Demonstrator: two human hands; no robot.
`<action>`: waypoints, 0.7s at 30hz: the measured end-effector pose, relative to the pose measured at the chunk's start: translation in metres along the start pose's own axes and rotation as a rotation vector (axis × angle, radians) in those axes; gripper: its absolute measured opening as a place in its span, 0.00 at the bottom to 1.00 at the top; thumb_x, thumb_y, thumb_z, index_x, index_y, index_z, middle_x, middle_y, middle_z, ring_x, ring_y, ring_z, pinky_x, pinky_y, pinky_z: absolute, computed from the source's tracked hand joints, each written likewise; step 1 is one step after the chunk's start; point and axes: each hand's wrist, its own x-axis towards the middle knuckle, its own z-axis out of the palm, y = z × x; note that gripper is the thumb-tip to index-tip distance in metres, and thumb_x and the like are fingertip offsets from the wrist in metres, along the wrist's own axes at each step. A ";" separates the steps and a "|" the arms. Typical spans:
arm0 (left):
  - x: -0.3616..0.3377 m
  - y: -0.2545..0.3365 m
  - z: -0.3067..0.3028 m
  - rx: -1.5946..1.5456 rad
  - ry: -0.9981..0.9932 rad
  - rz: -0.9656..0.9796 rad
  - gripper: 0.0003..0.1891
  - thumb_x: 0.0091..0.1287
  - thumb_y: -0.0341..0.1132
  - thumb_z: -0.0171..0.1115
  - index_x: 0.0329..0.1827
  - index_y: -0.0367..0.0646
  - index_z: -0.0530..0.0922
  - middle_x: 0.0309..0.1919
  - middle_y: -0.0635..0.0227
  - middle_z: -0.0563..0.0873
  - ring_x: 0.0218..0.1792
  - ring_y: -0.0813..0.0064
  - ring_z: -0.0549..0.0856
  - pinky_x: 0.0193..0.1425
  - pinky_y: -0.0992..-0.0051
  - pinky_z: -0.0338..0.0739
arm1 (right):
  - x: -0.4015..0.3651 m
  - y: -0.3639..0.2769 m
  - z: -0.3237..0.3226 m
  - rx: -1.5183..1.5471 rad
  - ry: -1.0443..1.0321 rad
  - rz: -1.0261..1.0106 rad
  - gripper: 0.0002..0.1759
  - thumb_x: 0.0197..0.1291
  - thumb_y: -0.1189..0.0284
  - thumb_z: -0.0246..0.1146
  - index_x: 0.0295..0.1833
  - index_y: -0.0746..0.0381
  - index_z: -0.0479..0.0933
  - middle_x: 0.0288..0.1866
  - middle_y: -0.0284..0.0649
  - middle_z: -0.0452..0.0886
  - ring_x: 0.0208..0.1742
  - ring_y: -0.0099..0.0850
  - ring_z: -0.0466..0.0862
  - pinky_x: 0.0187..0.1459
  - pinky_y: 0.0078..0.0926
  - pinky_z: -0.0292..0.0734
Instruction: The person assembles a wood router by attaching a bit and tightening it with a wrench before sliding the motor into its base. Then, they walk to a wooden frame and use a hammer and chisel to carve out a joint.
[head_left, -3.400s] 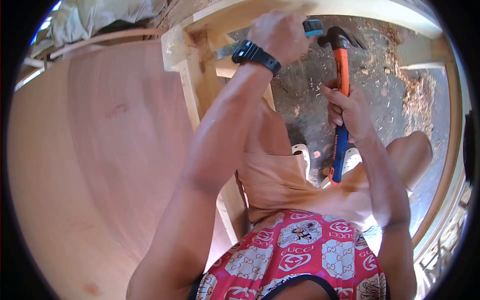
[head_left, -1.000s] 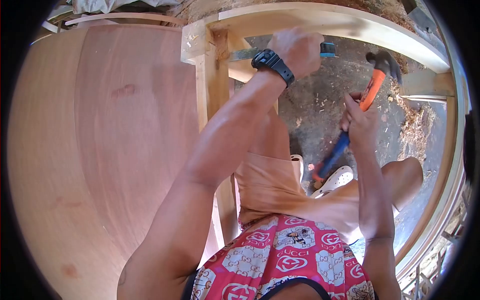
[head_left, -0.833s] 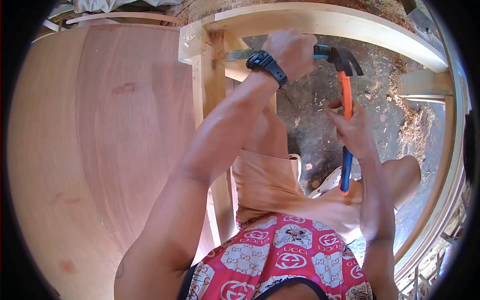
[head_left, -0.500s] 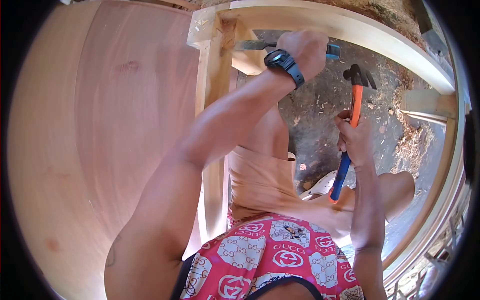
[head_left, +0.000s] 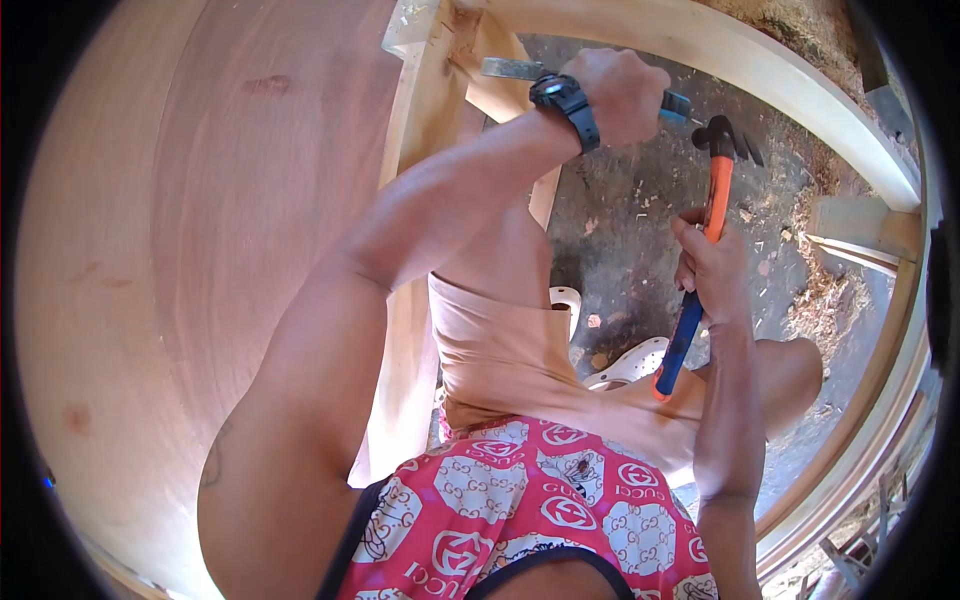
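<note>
My left hand (head_left: 620,98), with a black watch on its wrist, is wrapped round the handle of a chisel (head_left: 512,68). The chisel's flat metal blade points left at the corner joint of a wooden frame (head_left: 425,110); the blue end of its handle sticks out right of my fist. In my right hand (head_left: 715,265) is a claw hammer (head_left: 718,190), gripped around mid-handle. Its dark head is up, close to the chisel's butt end, and its orange and blue handle slants down toward my thigh.
A broad wood panel (head_left: 250,200) fills the left side. The frame's long rail (head_left: 700,30) curves across the top, with a short crosspiece (head_left: 865,228) at the right. Wood shavings (head_left: 825,300) litter the dark floor, where my pale clogs (head_left: 632,362) rest.
The hammer head has come nearer to the chisel's butt end. The blade has shifted slightly up and right against the frame corner. The whole view has moved a little.
</note>
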 end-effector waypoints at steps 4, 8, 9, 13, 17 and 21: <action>0.002 -0.008 0.007 0.040 0.066 -0.025 0.11 0.53 0.38 0.64 0.37 0.49 0.88 0.30 0.55 0.90 0.34 0.52 0.90 0.42 0.57 0.85 | -0.001 0.000 -0.002 0.035 -0.006 0.003 0.17 0.64 0.68 0.68 0.48 0.71 0.74 0.18 0.28 0.69 0.13 0.18 0.68 0.18 0.21 0.66; 0.001 -0.013 0.000 0.012 0.031 -0.032 0.11 0.54 0.38 0.62 0.36 0.49 0.89 0.31 0.56 0.90 0.36 0.53 0.90 0.44 0.57 0.85 | -0.001 0.003 -0.004 0.074 -0.015 0.012 0.17 0.64 0.69 0.68 0.48 0.71 0.74 0.19 0.27 0.69 0.14 0.17 0.68 0.17 0.21 0.66; 0.004 -0.013 -0.004 0.012 0.031 -0.033 0.11 0.54 0.38 0.62 0.36 0.49 0.89 0.31 0.56 0.90 0.36 0.53 0.90 0.44 0.57 0.85 | 0.000 0.004 -0.005 0.091 -0.017 0.020 0.16 0.64 0.69 0.68 0.48 0.70 0.74 0.19 0.27 0.69 0.14 0.17 0.67 0.17 0.20 0.66; 0.007 -0.014 -0.010 -0.057 -0.034 -0.079 0.12 0.61 0.40 0.59 0.36 0.41 0.86 0.36 0.48 0.89 0.39 0.45 0.88 0.45 0.53 0.82 | 0.001 0.005 -0.007 0.135 -0.009 0.045 0.15 0.65 0.70 0.69 0.48 0.69 0.74 0.19 0.26 0.68 0.13 0.16 0.66 0.17 0.19 0.65; 0.001 -0.014 -0.006 0.016 0.048 -0.055 0.11 0.54 0.38 0.62 0.36 0.49 0.89 0.30 0.56 0.90 0.36 0.53 0.90 0.44 0.57 0.85 | 0.002 0.005 -0.005 0.148 -0.003 0.023 0.16 0.65 0.69 0.69 0.49 0.69 0.73 0.18 0.26 0.68 0.13 0.16 0.66 0.17 0.18 0.64; 0.003 -0.018 -0.004 0.014 0.082 -0.046 0.12 0.54 0.39 0.64 0.37 0.49 0.89 0.31 0.56 0.90 0.37 0.53 0.90 0.45 0.58 0.85 | 0.006 0.004 -0.005 0.159 -0.028 0.014 0.18 0.65 0.68 0.69 0.50 0.69 0.73 0.19 0.27 0.69 0.13 0.17 0.67 0.17 0.19 0.65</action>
